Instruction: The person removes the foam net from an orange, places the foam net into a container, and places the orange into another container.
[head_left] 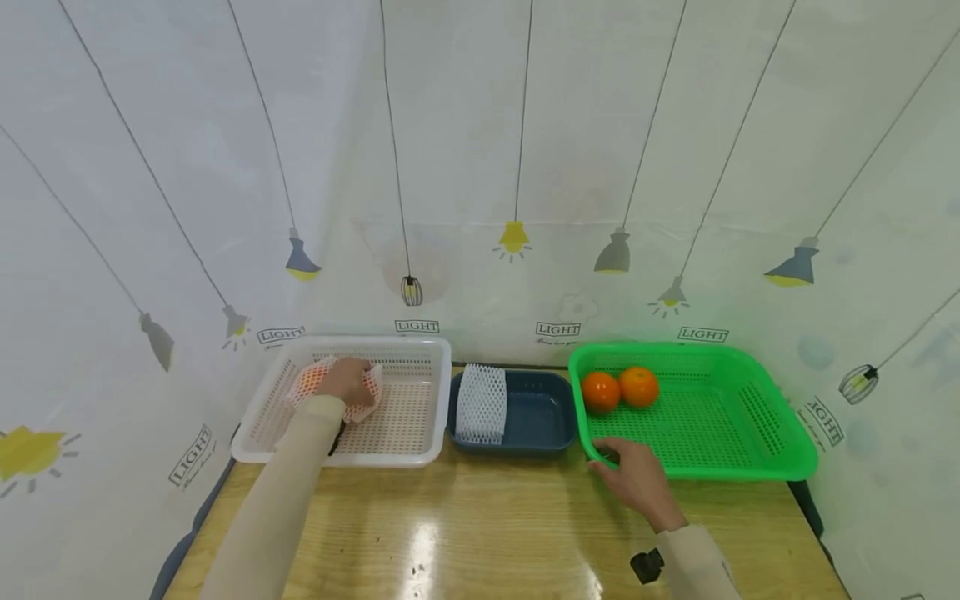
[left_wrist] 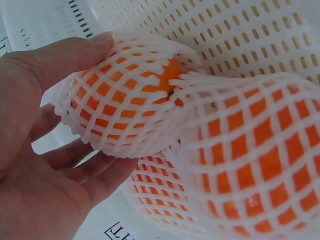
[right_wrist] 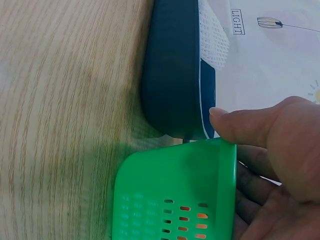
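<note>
In the white basket at the left, my left hand holds an orange in a white foam net, thumb on one side and fingers curled round the other. Two more netted oranges lie against it, a large one close to the camera and another below. My right hand rests at the near left corner of the green basket. Its thumb reaches past the rim while the other fingers hang loosely inside, holding nothing. Two bare oranges sit in the green basket's left part.
Between the baskets stands a dark blue box with an empty white foam net lying across its left side. All three containers line the back of the wooden table, against a lamp-patterned sheet.
</note>
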